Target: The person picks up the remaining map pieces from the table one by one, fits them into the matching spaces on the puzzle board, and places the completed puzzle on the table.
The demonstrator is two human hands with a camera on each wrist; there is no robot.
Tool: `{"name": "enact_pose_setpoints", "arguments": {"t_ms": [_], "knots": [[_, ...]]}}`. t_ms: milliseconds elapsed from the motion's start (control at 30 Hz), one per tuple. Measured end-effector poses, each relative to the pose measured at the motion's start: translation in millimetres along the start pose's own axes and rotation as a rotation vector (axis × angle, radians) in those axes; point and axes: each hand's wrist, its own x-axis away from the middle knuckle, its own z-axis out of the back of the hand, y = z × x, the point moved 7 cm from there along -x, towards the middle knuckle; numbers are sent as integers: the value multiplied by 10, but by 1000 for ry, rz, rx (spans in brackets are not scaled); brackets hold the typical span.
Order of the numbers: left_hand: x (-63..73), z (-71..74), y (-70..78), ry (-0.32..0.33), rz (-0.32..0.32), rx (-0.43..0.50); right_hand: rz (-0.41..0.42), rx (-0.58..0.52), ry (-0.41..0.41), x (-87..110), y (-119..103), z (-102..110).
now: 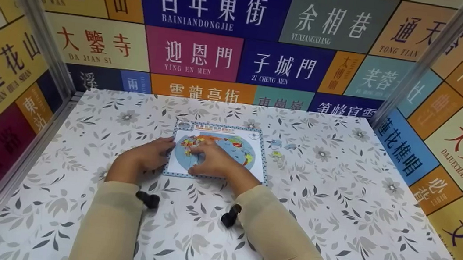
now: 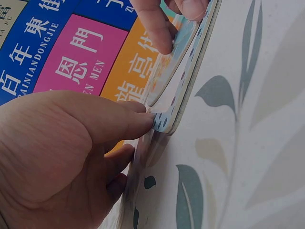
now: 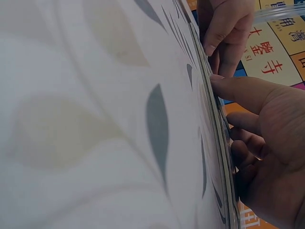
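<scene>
A world map puzzle board (image 1: 258, 168) with a dotted blue border lies flat on the table. My left hand (image 1: 145, 155) is at its left side, fingers along the edge; in the left wrist view the thumb (image 2: 143, 125) touches the board's near corner (image 2: 164, 119). Over the left half of the map, my right hand (image 1: 218, 160) rests with thumb and fingers spread apart, fingertips on the map surface. The right thumb (image 3: 238, 87) shows close to the board's near edge in the right wrist view. The palm hides part of the map.
Several small loose puzzle pieces (image 1: 277, 156) lie just right of the board. A white floral cloth (image 1: 337, 205) covers the table. Printed panels (image 1: 196, 55) stand behind it and on both sides. A small black device (image 1: 230, 216) sits at the right wrist.
</scene>
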Motion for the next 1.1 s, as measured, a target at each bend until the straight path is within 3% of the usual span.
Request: {"name": "enact_pose_setpoints", "arguments": {"t_ms": [467,700,933,1100], "knots": [[-19,-16,-12,4,13,10,60,-1,-11,36,-34,15],[-10,-24,-30,9,60,44,57,10,-9,23,-11,9],[-30,-17,-28,8,37,17,72,21,-6,56,-30,76],[-34,-22,-17,5,33,17,56,-59,31,110,22,188]]}}
